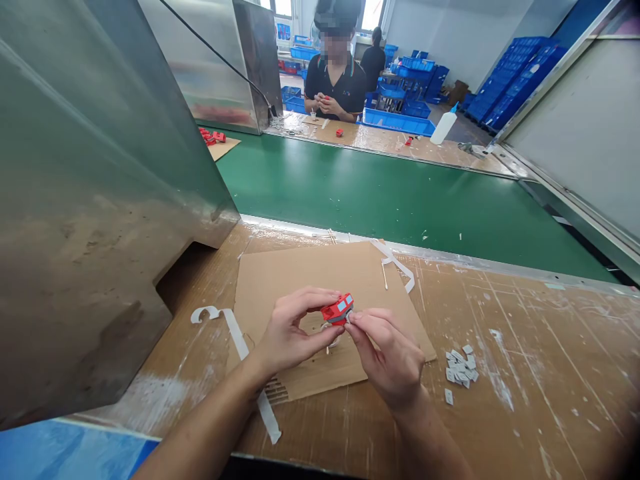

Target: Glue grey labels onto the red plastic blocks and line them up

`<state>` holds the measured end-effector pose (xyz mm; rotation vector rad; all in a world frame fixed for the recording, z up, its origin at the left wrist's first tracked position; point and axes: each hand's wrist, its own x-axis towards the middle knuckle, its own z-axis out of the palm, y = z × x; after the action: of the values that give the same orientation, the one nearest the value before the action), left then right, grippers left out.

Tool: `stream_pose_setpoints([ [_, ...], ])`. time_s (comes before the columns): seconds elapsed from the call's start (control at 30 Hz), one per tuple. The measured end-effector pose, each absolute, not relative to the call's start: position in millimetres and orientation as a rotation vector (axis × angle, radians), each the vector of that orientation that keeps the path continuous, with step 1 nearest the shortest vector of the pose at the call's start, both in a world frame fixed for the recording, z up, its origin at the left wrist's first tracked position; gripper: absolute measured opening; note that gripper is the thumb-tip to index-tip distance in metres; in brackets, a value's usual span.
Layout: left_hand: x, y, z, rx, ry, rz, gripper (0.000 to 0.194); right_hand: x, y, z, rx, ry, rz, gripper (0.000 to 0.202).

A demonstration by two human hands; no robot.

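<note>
**Small red toy car pinched between both your hands**

Your left hand [290,330] grips the red toy car [337,309] from the left, thumb below and fingers curled over its top; your right hand [387,353] meets it from the right, fingertips narrowed onto its lower end, though what they pinch there is too small to tell. The car sits tilted in the air just above the cardboard sheet [300,273], which lies on the scuffed wooden workbench [525,347]; a heap of small grey pieces [461,368] rests on the bench near your right wrist; a curled white strip [225,323] lies left of your left hand. Beyond the bench runs the green conveyor belt [380,193]; across it a co-worker [334,80] handles a small part.
</note>
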<state>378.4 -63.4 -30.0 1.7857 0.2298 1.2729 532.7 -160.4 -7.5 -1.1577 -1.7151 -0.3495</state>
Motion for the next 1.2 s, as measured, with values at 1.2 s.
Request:
stream_pose_setpoints([
  [1.2,381,-86,-15,1.495,0.317,1.368,0.042,513,-167,4,-1.243,-1.681,-0.394,0.015],
])
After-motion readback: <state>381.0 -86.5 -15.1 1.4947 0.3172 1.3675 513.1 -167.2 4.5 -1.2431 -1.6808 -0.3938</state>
